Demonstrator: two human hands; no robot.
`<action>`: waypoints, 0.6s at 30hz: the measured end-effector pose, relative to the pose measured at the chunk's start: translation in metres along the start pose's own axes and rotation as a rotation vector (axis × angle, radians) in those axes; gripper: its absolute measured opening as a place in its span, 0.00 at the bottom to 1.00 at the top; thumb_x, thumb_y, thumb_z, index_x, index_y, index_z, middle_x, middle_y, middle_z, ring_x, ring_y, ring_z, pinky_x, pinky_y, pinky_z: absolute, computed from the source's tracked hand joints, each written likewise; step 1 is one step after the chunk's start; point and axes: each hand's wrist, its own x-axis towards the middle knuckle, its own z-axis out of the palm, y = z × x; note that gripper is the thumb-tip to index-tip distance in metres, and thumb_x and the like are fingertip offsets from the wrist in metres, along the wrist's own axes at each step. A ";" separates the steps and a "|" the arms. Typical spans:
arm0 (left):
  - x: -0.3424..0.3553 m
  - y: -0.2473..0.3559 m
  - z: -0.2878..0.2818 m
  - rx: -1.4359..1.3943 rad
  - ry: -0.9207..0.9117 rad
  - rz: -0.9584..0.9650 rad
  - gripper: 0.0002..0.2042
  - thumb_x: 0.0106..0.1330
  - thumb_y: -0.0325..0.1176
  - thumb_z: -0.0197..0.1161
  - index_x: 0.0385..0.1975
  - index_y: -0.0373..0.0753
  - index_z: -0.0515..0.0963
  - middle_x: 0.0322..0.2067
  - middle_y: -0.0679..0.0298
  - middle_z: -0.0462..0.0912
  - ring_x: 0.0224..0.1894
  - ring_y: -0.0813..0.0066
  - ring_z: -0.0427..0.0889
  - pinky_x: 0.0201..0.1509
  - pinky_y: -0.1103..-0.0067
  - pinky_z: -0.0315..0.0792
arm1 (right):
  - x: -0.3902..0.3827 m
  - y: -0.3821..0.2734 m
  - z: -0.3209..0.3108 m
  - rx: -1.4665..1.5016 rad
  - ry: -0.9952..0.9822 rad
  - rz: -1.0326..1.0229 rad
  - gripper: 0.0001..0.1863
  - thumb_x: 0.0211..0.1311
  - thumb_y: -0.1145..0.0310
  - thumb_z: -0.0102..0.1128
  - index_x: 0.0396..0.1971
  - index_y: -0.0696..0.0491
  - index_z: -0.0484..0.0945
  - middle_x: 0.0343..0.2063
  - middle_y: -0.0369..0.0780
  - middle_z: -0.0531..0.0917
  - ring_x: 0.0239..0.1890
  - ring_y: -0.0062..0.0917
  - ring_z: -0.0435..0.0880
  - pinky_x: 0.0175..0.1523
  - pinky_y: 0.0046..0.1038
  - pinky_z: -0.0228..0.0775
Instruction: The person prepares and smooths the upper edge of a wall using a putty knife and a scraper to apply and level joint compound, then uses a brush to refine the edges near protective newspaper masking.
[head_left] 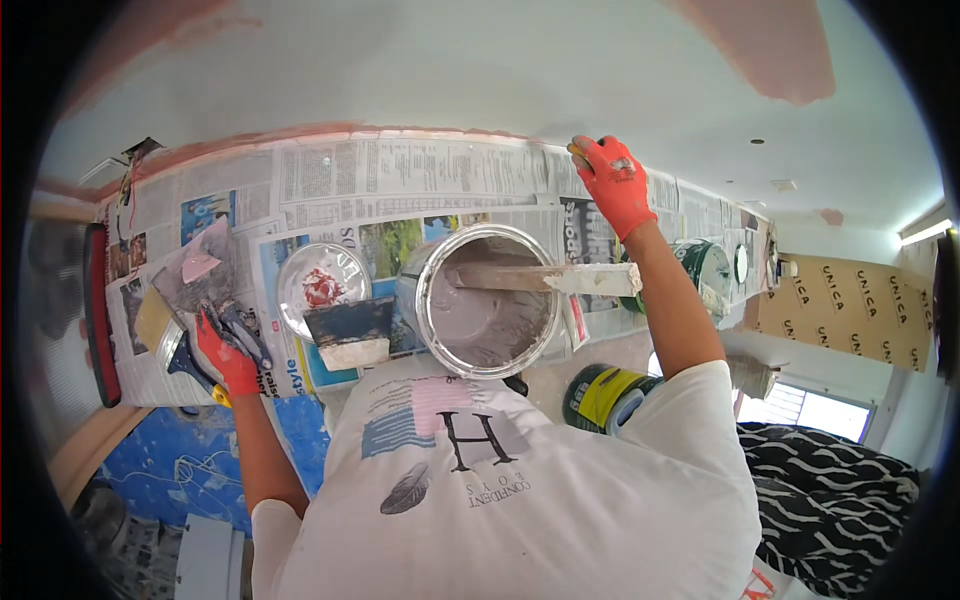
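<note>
My left hand [222, 355] in a red glove is closed on tools: a wide paintbrush [165, 330] with pale bristles, held beside a stained flat scraper [192, 275] with pink smears. My right hand [610, 180], also red-gloved, is raised to the white wall [450, 70] at the pink-edged seam, pinching a small yellow item too small to name. Between my hands, an open can [500, 335] of greyish paint has a wooden stick [590, 278] across it. Beside it lie a round lid [300, 275] with red paint and a dark-and-white scraper or block [348, 325] on newspaper [400, 165].
Green buckets [705, 265] stand farther right, another [590, 395] below the can. A red-edged object [100, 310] borders the newspaper at left. Blue sheeting [160, 460] with cords lies lower left, patterned black fabric [830, 510] lower right, printed cardboard [830, 310] behind.
</note>
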 end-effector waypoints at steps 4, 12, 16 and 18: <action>-0.002 -0.005 -0.002 -0.044 0.005 0.045 0.31 0.71 0.51 0.38 0.63 0.31 0.65 0.60 0.44 0.69 0.63 0.46 0.65 0.69 0.61 0.54 | 0.011 0.001 0.006 -0.011 -0.057 0.004 0.12 0.58 0.66 0.61 0.42 0.43 0.75 0.34 0.41 0.77 0.40 0.37 0.79 0.40 0.39 0.74; 0.001 0.000 -0.002 0.080 -0.024 0.004 0.30 0.70 0.48 0.42 0.63 0.29 0.65 0.61 0.47 0.69 0.64 0.53 0.66 0.70 0.65 0.54 | 0.030 -0.007 0.004 -0.098 -0.120 -0.013 0.13 0.56 0.68 0.60 0.43 0.45 0.74 0.37 0.41 0.77 0.43 0.37 0.78 0.44 0.39 0.73; -0.004 -0.005 0.002 0.022 -0.001 -0.029 0.26 0.71 0.41 0.40 0.63 0.32 0.65 0.61 0.45 0.67 0.63 0.47 0.65 0.69 0.63 0.55 | 0.026 -0.003 0.005 -0.087 -0.062 -0.006 0.14 0.55 0.68 0.61 0.43 0.45 0.75 0.37 0.41 0.77 0.43 0.37 0.78 0.44 0.38 0.73; -0.006 -0.010 0.002 -0.024 -0.019 -0.085 0.26 0.72 0.43 0.40 0.64 0.33 0.65 0.62 0.45 0.66 0.64 0.48 0.64 0.69 0.63 0.55 | 0.022 0.000 0.000 -0.051 -0.030 0.005 0.15 0.55 0.68 0.61 0.44 0.45 0.75 0.36 0.41 0.77 0.43 0.37 0.78 0.44 0.38 0.73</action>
